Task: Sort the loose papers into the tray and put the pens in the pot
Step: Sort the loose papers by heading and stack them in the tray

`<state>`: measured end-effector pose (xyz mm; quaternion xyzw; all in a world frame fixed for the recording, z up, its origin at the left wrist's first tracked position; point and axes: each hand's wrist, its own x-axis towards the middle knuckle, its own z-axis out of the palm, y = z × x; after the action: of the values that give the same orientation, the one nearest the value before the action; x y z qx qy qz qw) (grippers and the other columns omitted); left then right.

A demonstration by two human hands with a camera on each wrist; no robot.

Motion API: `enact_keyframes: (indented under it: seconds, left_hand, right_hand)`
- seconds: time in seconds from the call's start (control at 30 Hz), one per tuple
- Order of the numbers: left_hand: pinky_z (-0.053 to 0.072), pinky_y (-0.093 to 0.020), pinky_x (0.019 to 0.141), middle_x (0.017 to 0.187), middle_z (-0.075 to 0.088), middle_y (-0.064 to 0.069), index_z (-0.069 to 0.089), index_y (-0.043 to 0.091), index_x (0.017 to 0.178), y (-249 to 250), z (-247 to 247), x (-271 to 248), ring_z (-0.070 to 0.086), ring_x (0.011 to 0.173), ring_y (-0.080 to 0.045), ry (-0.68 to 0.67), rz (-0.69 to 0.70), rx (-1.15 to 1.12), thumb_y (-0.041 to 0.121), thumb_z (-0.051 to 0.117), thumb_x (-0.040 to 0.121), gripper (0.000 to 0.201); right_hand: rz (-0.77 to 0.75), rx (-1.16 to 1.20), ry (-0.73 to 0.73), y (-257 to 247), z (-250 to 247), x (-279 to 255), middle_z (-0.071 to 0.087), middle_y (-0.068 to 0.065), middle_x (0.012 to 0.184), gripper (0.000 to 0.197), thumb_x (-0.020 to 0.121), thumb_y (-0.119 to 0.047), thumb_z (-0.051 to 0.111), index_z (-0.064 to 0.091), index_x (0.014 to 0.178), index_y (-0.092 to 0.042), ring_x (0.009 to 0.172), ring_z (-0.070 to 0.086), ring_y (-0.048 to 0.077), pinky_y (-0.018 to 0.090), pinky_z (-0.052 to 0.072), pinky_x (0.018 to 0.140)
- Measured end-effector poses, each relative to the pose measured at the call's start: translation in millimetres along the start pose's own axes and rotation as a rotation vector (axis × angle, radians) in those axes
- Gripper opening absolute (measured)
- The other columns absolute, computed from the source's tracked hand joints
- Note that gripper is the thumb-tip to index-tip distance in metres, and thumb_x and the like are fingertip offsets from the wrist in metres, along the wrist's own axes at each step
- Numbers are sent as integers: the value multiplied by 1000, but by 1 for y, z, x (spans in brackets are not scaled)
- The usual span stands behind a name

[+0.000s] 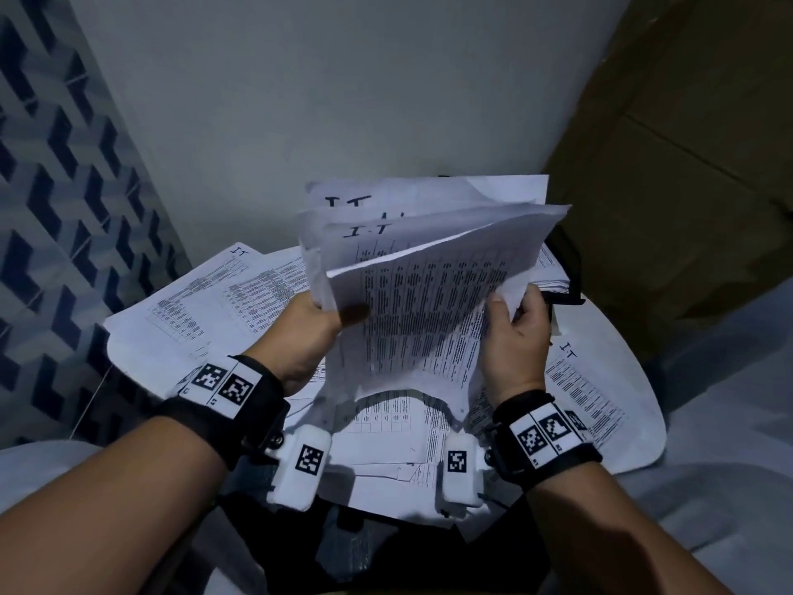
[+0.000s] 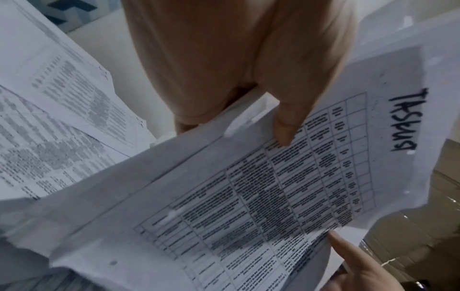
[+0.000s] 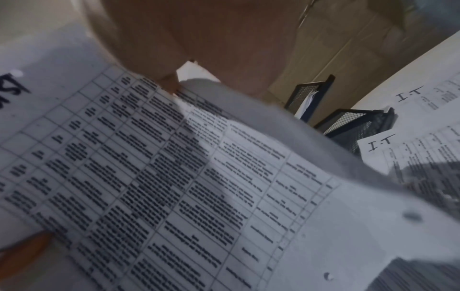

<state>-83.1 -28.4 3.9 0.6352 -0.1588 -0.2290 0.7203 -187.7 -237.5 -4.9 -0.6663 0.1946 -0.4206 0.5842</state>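
Note:
Both hands hold a fanned stack of printed papers (image 1: 429,268) up over a small white round table (image 1: 609,332). My left hand (image 1: 307,332) grips the stack's left edge, its thumb (image 2: 286,126) lying on a table-printed sheet (image 2: 248,196). At the stack's right edge my right hand (image 1: 517,332) pinches the sheets (image 3: 199,177). More loose sheets (image 1: 201,307) marked "I.T" lie spread on the table. A black mesh tray (image 3: 358,126) holding some paper stands behind the stack at the right. No pens or pot are visible.
A brown cardboard box (image 1: 686,143) stands at the right behind the table. A plain wall is ahead and blue patterned tiles (image 1: 64,186) are on the left. Further sheets (image 1: 588,388) lie at the table's right side.

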Motion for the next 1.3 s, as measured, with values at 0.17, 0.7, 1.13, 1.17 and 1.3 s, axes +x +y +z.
enact_keyframes:
  seconds: [0.17, 0.7, 1.13, 1.17, 1.3]
  left_hand:
    - [49, -52, 108, 116, 77, -4, 72, 10, 122, 0, -10, 3, 71, 112, -25, 18, -8, 186, -7, 65, 87, 39]
    - [47, -57, 107, 114, 78, -1, 75, 18, 115, -1, 0, 3, 69, 114, -25, 74, 71, 226, 25, 63, 97, 23]
    - [56, -50, 79, 125, 69, -23, 60, 4, 133, 37, -23, 9, 70, 100, -39, 363, 6, -211, 21, 59, 103, 35]
    - [57, -47, 75, 125, 70, -22, 61, 4, 133, 37, -23, 9, 70, 99, -38, 369, 3, -213, 21, 59, 103, 35]
    - [51, -24, 49, 77, 75, 0, 64, 4, 109, 40, -22, 8, 69, 62, -15, 377, 27, -123, 18, 55, 105, 17]
  right_hand:
    - [120, 43, -63, 8, -4, -6, 69, -2, 96, 20, 98, 4, 54, 62, 106, -12, 84, 63, 3, 15, 50, 74]
    - [258, 79, -180, 11, 6, -9, 65, -5, 102, 27, 102, 3, 43, 51, 124, -11, 78, 62, -11, 5, 49, 68]
    - [940, 267, -190, 75, -9, -20, 62, 16, 128, 59, 90, -20, 72, 41, 140, -18, 113, 63, 37, 53, 57, 89]
    - [959, 310, -215, 77, -4, -24, 64, 17, 121, 41, 94, -16, 67, 47, 129, -11, 110, 65, 39, 54, 58, 89]
    - [941, 363, -287, 82, 7, -29, 63, 24, 115, 19, 101, 0, 49, 52, 117, -9, 100, 65, 35, 58, 53, 97]
